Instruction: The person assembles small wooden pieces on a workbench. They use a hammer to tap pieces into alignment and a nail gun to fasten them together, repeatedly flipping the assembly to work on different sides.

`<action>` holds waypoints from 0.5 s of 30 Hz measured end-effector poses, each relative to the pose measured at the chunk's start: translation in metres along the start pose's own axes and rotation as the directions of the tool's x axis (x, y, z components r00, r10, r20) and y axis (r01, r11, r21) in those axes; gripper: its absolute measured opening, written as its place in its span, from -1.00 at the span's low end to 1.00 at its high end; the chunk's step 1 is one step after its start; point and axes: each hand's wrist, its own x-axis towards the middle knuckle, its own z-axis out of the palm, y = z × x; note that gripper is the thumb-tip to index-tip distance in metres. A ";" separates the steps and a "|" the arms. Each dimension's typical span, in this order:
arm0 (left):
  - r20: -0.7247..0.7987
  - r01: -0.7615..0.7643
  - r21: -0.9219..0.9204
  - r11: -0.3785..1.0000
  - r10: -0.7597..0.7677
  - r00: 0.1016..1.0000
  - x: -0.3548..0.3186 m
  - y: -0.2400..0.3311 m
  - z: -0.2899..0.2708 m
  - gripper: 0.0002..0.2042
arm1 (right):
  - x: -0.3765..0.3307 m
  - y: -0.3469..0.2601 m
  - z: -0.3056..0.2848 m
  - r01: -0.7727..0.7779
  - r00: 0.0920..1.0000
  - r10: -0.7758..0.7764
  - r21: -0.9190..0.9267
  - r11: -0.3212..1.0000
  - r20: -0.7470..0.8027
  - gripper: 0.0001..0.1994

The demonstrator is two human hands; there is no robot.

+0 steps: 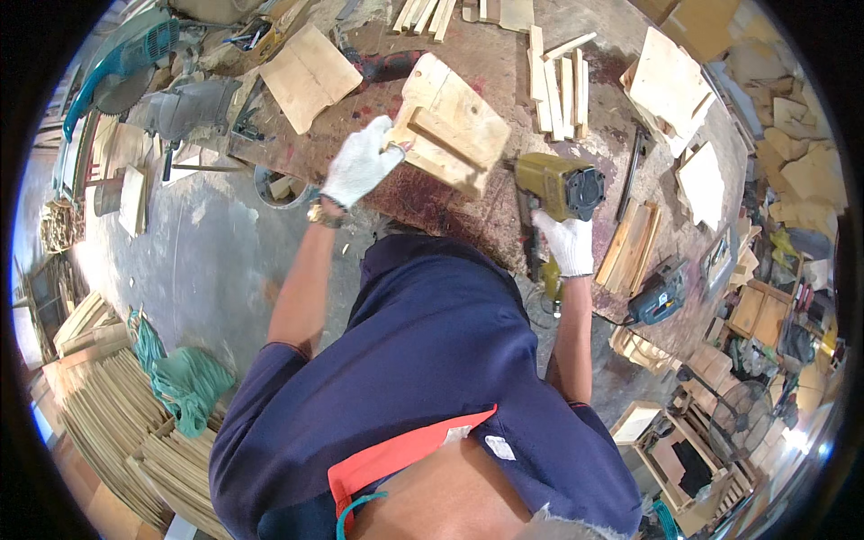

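Observation:
My left hand, in a white work glove, grips the left edge of a pale wooden board assembly over the near part of the workbench. Wooden strips lie across the face of that assembly; whether they are fixed cannot be seen. In my right hand, also gloved, is the handle of an olive-coloured air nail gun with a black end cap. The nail gun is just right of the board, apart from it. Another flat board rests on the bench beyond my left hand.
Wooden strips and stacked boards lie at the far right of the bench. A teal-and-black power tool sits near its right edge. At the far left stands a teal circular-blade saw. Bundled slats fill the lower left, and a fan stands lower right.

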 end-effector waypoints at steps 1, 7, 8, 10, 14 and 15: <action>0.004 -0.076 -0.036 0.996 0.076 0.997 0.000 0.010 -0.020 -0.70 | 0.006 0.010 -0.005 0.062 0.995 -0.068 -0.078 0.995 -0.074 -0.61; 0.147 -0.398 0.017 0.917 0.391 0.908 0.021 0.079 -0.081 -0.76 | 0.028 0.076 -0.004 0.021 0.763 -0.499 -0.756 0.654 -0.411 -0.33; 0.149 -0.501 0.029 0.865 0.491 0.858 0.030 0.088 -0.077 -0.75 | 0.027 0.083 -0.004 0.018 0.807 -0.441 -0.731 0.683 -0.393 -0.28; 0.035 -0.760 0.202 0.617 0.771 0.636 0.049 0.103 -0.055 -0.72 | 0.028 0.094 0.003 -0.055 0.885 -0.305 -0.731 0.680 -0.351 -0.21; 0.307 -0.460 -0.273 0.845 0.529 0.791 0.084 0.121 0.015 -0.69 | 0.024 0.105 0.019 -0.046 0.906 -0.239 -0.640 0.767 -0.351 -0.18; 0.354 -0.472 -0.242 0.848 0.530 0.771 0.095 0.122 0.029 -0.66 | 0.023 0.108 0.016 0.033 0.866 -0.339 -0.634 0.772 -0.368 -0.22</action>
